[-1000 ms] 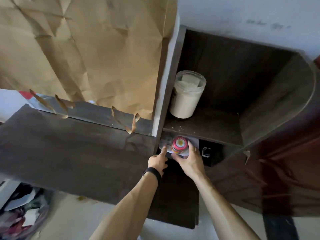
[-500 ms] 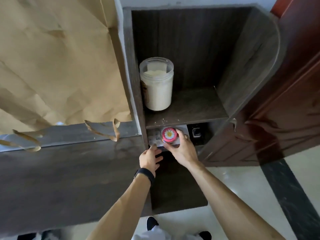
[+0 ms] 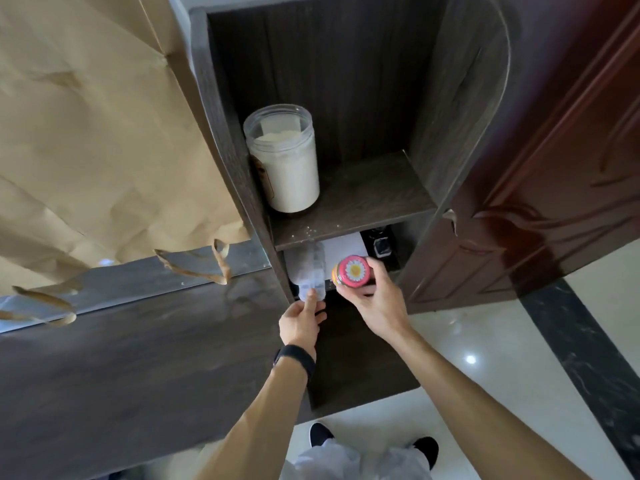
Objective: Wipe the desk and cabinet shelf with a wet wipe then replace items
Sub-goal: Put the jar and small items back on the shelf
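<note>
Right hand: right hand (image 3: 375, 304) grips a small jar (image 3: 351, 273) by its body, fingers (image 3: 377, 271) wrapped around and clamped on it. The jar sits at the mouth of the lower compartment, just below the front edge of the cabinet shelf (image 3: 367, 197).
Jar detail: pink lid (image 3: 355, 270) with a white and yellow daisy print faces the camera; orange contents show at the left edge.
Left hand: left hand (image 3: 300, 323) pinches the near end of a wet wipe (image 3: 311, 268), thumb and fingers pressed together on it. A black band (image 3: 296, 356) circles the wrist.
Wet wipe location: pale, translucent strip running from the left hand up to the shelf's front edge, just left of the jar. Contact between wipe and jar cannot be determined.
Cabinet shelf: dark wood; light specks lie near its front edge. A clear plastic canister (image 3: 284, 159) of white powder stands upright at the left rear, against the side panel.
Lower compartment: a white sheet (image 3: 346, 247) lies behind the jar; a dark object (image 3: 381, 244) sits at the right, identity unclear.
Desk: dark wood desk (image 3: 138, 358) extends left of the cabinet. Crumpled brown paper (image 3: 97, 133) hangs above it, with torn strips at the lower edge.
Floor: pale glossy tile (image 3: 491, 358); black shoes (image 3: 322, 433) visible below.
</note>
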